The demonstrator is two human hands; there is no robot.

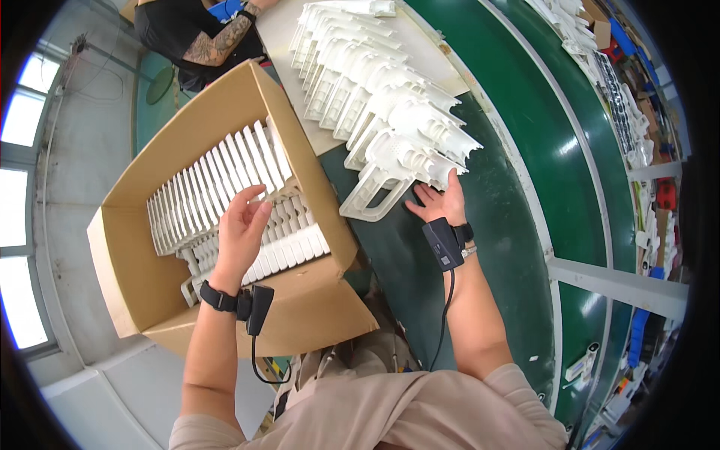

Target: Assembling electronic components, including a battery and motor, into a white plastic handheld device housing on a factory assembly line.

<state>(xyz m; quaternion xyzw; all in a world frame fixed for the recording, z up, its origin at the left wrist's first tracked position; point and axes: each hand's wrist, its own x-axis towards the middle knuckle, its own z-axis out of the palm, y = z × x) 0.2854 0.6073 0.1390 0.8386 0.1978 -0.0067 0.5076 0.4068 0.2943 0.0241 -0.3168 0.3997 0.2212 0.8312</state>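
My left hand [241,229] hangs over an open cardboard box [142,281], fingers apart, its fingertips touching the upright row of white plastic parts [217,184] packed inside. My right hand [439,202] rests on the green belt [495,225], fingers spread against the nearest piece of a long stack of white moulded plastic parts [390,161]; a looped handle of that piece lies just left of the hand. Both wrists carry black strapped devices with cables.
More white parts [345,67] lie in a row on a pale sheet further up the belt. Another person's tattooed forearm [221,41] is at the top. Racks with white and coloured parts [637,127] run along the right.
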